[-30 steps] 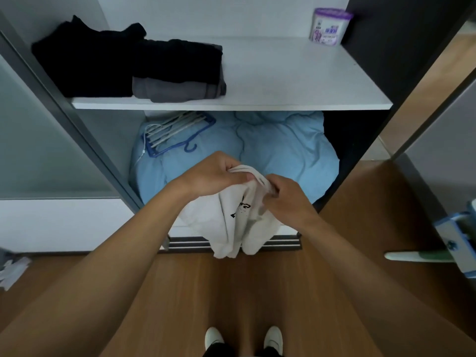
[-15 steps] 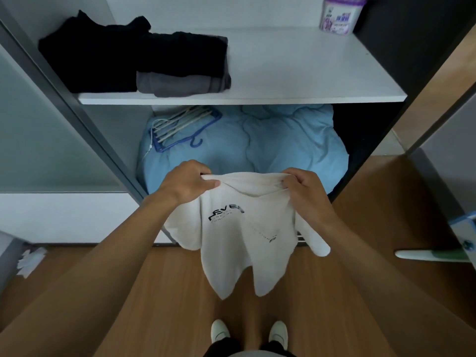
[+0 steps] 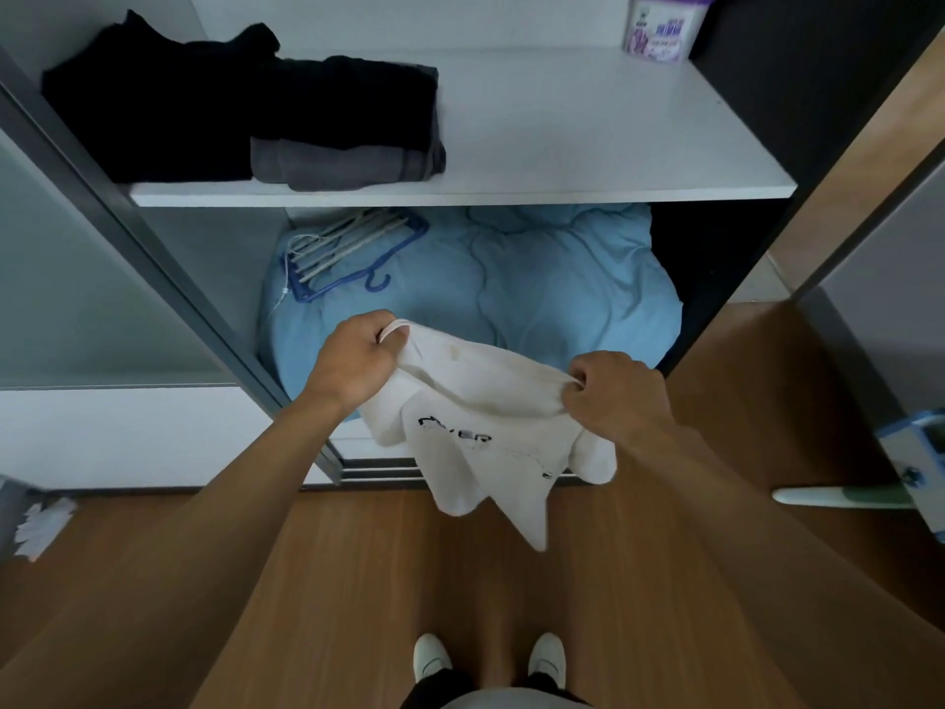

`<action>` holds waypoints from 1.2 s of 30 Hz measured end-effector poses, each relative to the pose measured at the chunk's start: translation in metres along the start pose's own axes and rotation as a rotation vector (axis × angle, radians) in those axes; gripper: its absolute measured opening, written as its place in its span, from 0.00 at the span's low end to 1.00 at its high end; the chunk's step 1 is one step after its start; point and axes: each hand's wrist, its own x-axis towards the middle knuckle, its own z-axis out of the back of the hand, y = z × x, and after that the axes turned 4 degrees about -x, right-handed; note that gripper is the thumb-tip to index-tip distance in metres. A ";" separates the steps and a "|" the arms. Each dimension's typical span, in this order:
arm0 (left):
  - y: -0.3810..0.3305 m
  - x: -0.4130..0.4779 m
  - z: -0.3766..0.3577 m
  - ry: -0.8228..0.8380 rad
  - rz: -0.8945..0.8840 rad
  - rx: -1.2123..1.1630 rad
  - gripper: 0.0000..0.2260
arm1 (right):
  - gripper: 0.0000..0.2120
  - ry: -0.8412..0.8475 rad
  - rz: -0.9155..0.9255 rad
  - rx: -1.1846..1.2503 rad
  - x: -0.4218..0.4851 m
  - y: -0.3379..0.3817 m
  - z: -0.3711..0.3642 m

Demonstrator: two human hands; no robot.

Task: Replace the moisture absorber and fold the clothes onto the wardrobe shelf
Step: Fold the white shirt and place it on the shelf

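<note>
Wooden flooring (image 3: 358, 580) runs up to an open wardrobe whose white shelf (image 3: 588, 145) sits at about chest level in the head view. Folded dark clothes (image 3: 286, 110) occupy the left part of the shelf, with a grey item at the bottom of the stack; the right part is bare, which probably marks the spot for the next garment. The moisture absorber (image 3: 662, 25), a purple-lidded tub, stands at the back right corner of the shelf, clear of the clothes.

In front of the lower compartment, a white T-shirt (image 3: 475, 417) hangs between both hands. The left hand (image 3: 358, 363) is closed in a fist around one upper edge; the right hand (image 3: 611, 391) pinches the opposite edge between thumb and fingers. Holding the garment apart at the top likely lets it drop flat for folding.

Below the shelf, a blue duvet (image 3: 537, 289) carries a bundle of hangers (image 3: 347, 253).

The absorber's top is cut off by the frame edge, and its label is illegible. The shirt's print is partly folded under. Whether the absorber is new or old cannot be determined.
</note>
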 end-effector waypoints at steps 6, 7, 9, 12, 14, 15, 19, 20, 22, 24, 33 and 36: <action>-0.018 0.006 -0.002 0.003 -0.148 0.005 0.08 | 0.17 -0.009 0.043 0.010 -0.001 0.012 -0.012; -0.018 0.007 0.000 -0.007 -0.151 0.009 0.07 | 0.18 -0.036 0.043 0.037 -0.001 0.013 -0.013; -0.016 0.008 0.004 -0.025 -0.130 0.036 0.06 | 0.20 -0.137 0.017 0.127 0.000 0.014 -0.013; -0.002 0.009 0.012 -0.062 -0.027 0.133 0.04 | 0.20 -0.327 -0.063 0.287 0.002 0.013 -0.007; 0.009 0.005 0.018 -0.065 0.056 0.232 0.06 | 0.17 -0.431 -0.088 0.414 0.002 0.009 -0.003; 0.014 0.003 0.019 -0.070 0.083 0.263 0.06 | 0.15 -0.476 -0.087 0.469 0.001 0.009 -0.002; 0.018 -0.003 0.017 -0.176 0.041 0.190 0.11 | 0.10 -0.552 -0.110 0.753 -0.003 0.013 -0.003; 0.015 -0.003 0.015 -0.199 0.014 0.129 0.12 | 0.09 -0.534 -0.115 0.848 -0.002 0.013 -0.002; 0.007 -0.005 0.013 -0.223 -0.012 -0.047 0.11 | 0.09 -0.502 -0.105 1.002 0.000 0.010 0.001; -0.002 -0.007 0.011 -0.196 -0.040 -0.181 0.08 | 0.09 -0.478 -0.086 1.070 0.002 0.007 0.006; -0.012 -0.018 0.005 -0.106 -0.110 -0.271 0.05 | 0.16 -0.283 0.066 0.992 -0.004 -0.008 0.012; -0.014 -0.020 0.002 -0.079 -0.163 -0.223 0.08 | 0.18 -0.197 0.117 0.850 -0.007 -0.011 0.005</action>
